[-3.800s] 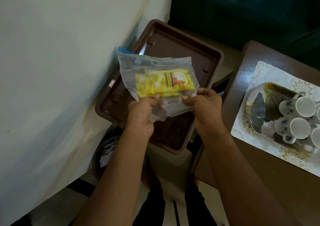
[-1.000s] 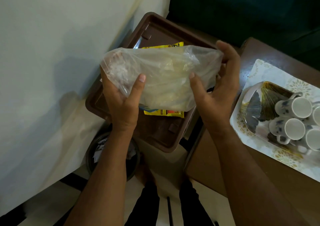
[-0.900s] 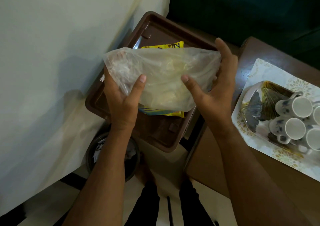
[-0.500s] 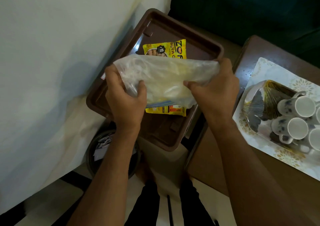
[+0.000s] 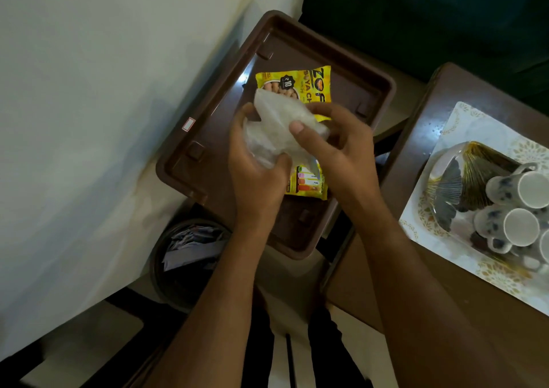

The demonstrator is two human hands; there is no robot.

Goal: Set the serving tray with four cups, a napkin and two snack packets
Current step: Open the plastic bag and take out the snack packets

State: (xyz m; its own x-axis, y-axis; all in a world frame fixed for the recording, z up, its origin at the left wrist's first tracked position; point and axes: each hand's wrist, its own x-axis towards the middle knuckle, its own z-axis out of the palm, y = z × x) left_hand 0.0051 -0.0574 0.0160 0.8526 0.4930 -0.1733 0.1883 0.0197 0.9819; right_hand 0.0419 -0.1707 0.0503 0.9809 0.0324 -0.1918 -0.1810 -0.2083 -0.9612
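A brown plastic serving tray (image 5: 208, 138) lies below me beside a white wall. Flat in it lies a yellow snack packet (image 5: 300, 83), partly covered by my hands, and a second yellow piece (image 5: 307, 181) shows below them; whether that is another packet I cannot tell. My left hand (image 5: 255, 176) and my right hand (image 5: 335, 146) both clutch a crumpled clear plastic bag (image 5: 279, 120) just above the packet. On the wooden table at the right, white cups with blue marks (image 5: 520, 227) lie on their sides on a patterned white tray (image 5: 463, 251).
A dark round bin (image 5: 184, 257) with paper scraps stands on the floor under the brown tray's near edge. A gold and grey fan-patterned plate (image 5: 463, 185) lies beside the cups. The white wall (image 5: 89, 90) fills the left. A dark green surface (image 5: 416, 16) lies behind.
The bag held yellow packets at first; the packets now lie in the brown tray. In the last second my hands have come together and scrunched the spread-out empty bag into a bundle.
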